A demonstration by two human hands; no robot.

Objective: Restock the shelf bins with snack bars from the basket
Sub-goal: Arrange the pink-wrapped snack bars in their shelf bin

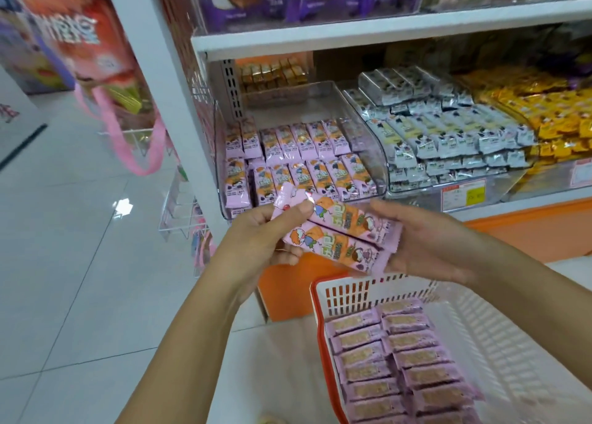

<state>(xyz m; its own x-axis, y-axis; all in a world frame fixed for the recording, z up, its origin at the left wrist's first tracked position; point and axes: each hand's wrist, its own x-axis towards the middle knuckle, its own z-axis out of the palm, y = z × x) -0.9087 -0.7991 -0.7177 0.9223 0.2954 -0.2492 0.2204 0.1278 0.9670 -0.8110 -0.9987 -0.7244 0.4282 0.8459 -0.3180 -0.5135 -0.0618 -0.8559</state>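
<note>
Pink snack bars (336, 234) held side by side above the basket (315, 311).
Their long axes slant from upper left to lower right. The left hand (256, 241) has its grip pinched on the cartoon-child ends, and the right hand (426, 241) clasps the other ends. The lettering is too blurred to read. The clear shelf bin (368, 141) is just behind.

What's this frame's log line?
phase: stocking | left hand: grips pink snack bars | right hand: holds bars' other end | clear bin: part full | basket: not empty
</note>
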